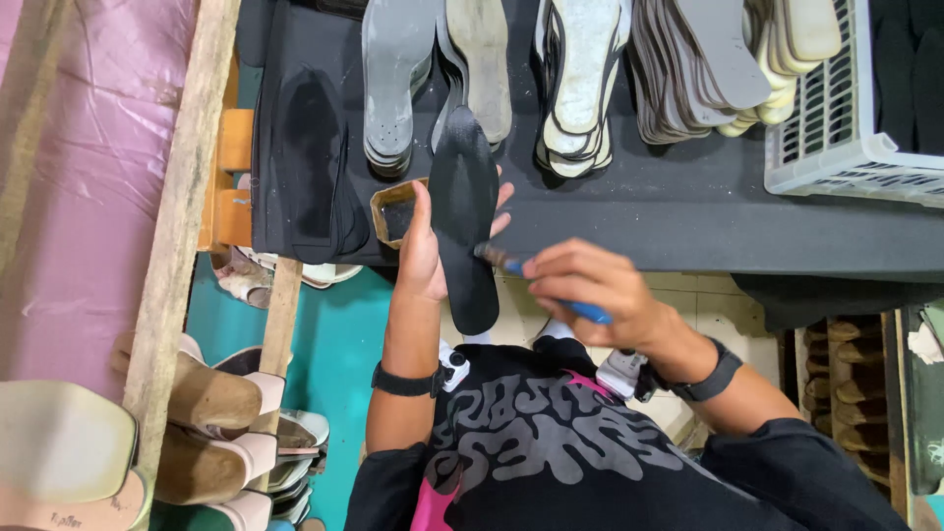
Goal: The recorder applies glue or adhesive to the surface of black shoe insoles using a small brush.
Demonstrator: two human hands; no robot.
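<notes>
1. Here, the left hand (421,258) grips a black insole (464,221) from beneath at frame centre, fingers curled round its edges.
2. The right hand (590,285) pinches a blue-handled brush (546,283), bristles touching the insole.
3. Strokes probably work best thin, even, along its length.
4. Its long axis runs top-to-bottom; one end overlaps the black table (669,211), by a small glue pot (396,211).
</notes>
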